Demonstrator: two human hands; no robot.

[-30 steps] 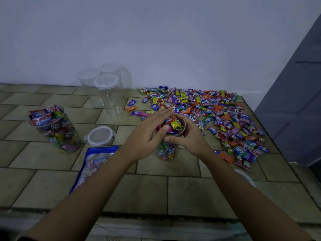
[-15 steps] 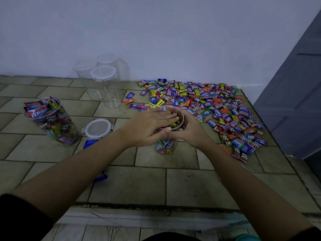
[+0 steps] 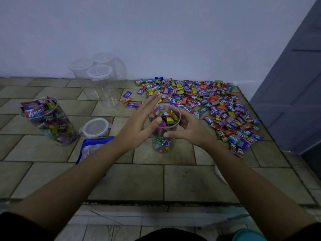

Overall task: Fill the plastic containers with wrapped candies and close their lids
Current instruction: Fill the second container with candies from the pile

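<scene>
A clear plastic container [image 3: 163, 143], filled with wrapped candies to near its rim, stands lidless on the tiled counter. My right hand [image 3: 189, 129] wraps its right side and steadies it. My left hand [image 3: 140, 124] hovers at its left rim with fingers spread and thumb over the opening, holding nothing. A big heap of colourful wrapped candies [image 3: 217, 106] lies behind and to the right. A full, lidless container [image 3: 50, 122] leans at the far left. A white lid [image 3: 95, 127] lies flat between the two containers.
Three empty clear containers with lids [image 3: 100, 84] stand at the back by the wall. An empty blue candy bag [image 3: 90, 150] lies under my left forearm. A grey door [image 3: 295, 94] borders the counter on the right. The counter's front edge [image 3: 156, 202] runs below my arms.
My left hand lay flat over the container's mouth pressing the candies; now it has lifted off to the left with fingers spread. My right hand stays on the container.
</scene>
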